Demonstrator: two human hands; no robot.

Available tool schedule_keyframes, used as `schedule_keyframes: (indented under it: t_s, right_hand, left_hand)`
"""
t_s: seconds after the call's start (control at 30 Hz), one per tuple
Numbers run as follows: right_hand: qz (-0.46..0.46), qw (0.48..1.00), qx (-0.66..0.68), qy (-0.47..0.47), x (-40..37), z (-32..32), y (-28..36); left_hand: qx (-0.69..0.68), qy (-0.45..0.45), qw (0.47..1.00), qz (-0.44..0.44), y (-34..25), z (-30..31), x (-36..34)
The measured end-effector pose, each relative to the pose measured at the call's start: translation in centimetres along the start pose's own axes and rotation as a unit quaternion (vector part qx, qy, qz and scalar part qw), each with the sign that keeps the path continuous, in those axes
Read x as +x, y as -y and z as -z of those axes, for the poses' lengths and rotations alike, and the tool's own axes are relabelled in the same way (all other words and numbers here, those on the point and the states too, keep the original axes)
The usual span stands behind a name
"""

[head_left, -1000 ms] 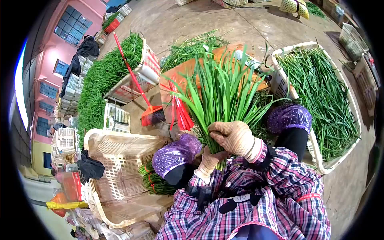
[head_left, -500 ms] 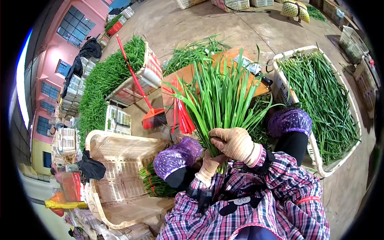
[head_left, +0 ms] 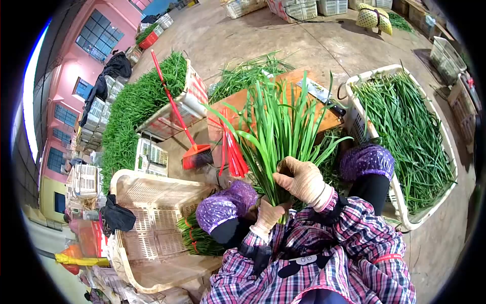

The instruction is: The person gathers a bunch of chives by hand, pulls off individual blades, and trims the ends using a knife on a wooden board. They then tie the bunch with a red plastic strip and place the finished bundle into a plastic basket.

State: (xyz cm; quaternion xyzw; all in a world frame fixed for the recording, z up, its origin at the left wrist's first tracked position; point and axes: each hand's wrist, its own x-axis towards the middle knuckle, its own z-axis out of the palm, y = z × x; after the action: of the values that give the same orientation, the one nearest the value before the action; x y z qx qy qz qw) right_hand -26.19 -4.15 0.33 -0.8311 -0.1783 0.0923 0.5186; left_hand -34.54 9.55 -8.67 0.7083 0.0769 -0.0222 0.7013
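Note:
A bunch of garlic chives [head_left: 276,126] stands upright in front of my chest, its long flat leaves fanning out at the top. My left hand [head_left: 271,213], in a pale glove, is wrapped round the stems near their lower end. Against the right side of the same bunch, my gloved right hand [head_left: 302,181] has its fingers curled in, thumb and forefinger at the stems. Exactly which stems lie between those fingers is partly hidden. Beyond the bunch is a wooden board [head_left: 298,81] bearing a knife [head_left: 320,95] with a black handle. Red strips [head_left: 234,154] hang over the board's left edge.
At the right stands a white crate [head_left: 452,152] full of loose chives. A mostly bare pale crate [head_left: 152,238] lies at the left, with tied bundles [head_left: 195,235] beside my knee. A red broom [head_left: 174,106] leans near another chive-filled crate [head_left: 195,91].
My right hand has shifted slightly to the right along the bunch, its fingers loosened a little. The left hand keeps hold, a little lower in view. The camera view has shifted slightly.

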Motion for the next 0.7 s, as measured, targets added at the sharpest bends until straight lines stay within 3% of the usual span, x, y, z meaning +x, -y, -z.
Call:
schedule_keyframes:
  t_s: [0.07,0.23,0.33,0.47,0.57,0.67,0.7]
  right_hand:
    - [0.004,1.0,0.012,0.0,0.0,-0.3,-0.5]
    - [-0.002,1.0,-0.002,-0.008,0.2,-0.1,-0.6]
    - [-0.001,1.0,-0.011,-0.014,0.4,-0.5,-1.1]
    - [-0.024,0.996,0.086,-0.026,0.2,-1.3,-1.8]
    - [-0.094,0.957,0.273,0.017,-0.1,-0.9,-0.7]
    - [-0.091,0.946,0.309,0.031,-0.1,-0.6,-0.5]
    - [-0.089,0.947,0.307,0.031,0.1,-0.4,-0.5]
  left_hand:
    - [0.019,-0.006,0.999,-0.03,-0.1,-0.1,0.0]
    - [0.073,0.003,0.997,-0.003,0.4,0.3,0.1]
    - [0.055,-0.038,0.998,-0.021,0.2,0.1,0.0]
    - [0.013,-0.04,0.999,-0.021,0.0,-0.2,0.0]
    - [0.004,-0.007,1.0,0.029,0.8,0.2,0.2]
    - [0.007,-0.006,0.999,0.031,1.2,0.4,0.3]
    - [0.011,0.009,1.0,-0.012,0.5,0.3,0.5]
